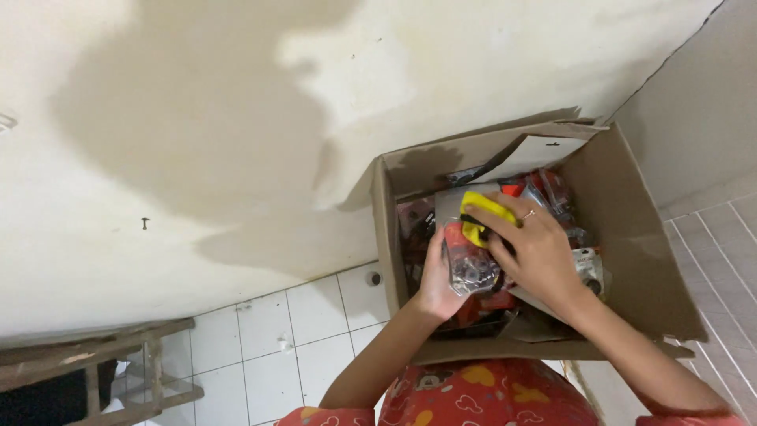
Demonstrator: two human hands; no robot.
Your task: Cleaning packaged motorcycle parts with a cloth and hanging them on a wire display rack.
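The stained cream wall fills most of my view, with the white tiled floor below it at the left and a wooden frame at the near left. On my lap, over my red patterned clothes, sits an open cardboard box, its flaps up and its inside crowded with clear packets of small parts. My 2 hands meet in the middle of the box. My right hand, a ring on 1 finger, is curled over a yellow packet, gripping its far end. My left hand is closed round a clear packet of small metal rings, just left of the right hand.
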